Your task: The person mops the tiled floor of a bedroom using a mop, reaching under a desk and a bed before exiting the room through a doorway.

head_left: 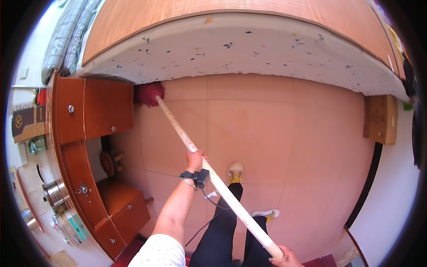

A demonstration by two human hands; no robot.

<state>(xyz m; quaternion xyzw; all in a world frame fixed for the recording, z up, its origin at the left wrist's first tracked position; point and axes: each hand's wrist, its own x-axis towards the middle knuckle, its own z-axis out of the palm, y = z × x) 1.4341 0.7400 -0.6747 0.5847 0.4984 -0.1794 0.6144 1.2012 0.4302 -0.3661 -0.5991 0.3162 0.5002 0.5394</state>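
Observation:
A long pale wooden mop handle runs slantwise across the view, and both my hands hold the mop point(231, 202). Around the middle of the shaft my left hand point(195, 159) is closed, with a black strapped device on that wrist. At the lower right, my right hand point(287, 257) grips the handle's near end; the picture's edge partly cuts it off. The dark red mop head point(150, 93) rests on the tiled floor point(249, 129) at the far left, between the wooden desk point(109, 107) and the hanging bed cloth point(213, 49).
A bed with a woven mat point(249, 5) spans the far side. Drawers and a small wheeled wooden thing point(107, 163) are at the left. A cardboard box point(380, 119) stands by the right wall. My shoes point(235, 171) are on the floor; a black cable point(207, 224) hangs from my wrist.

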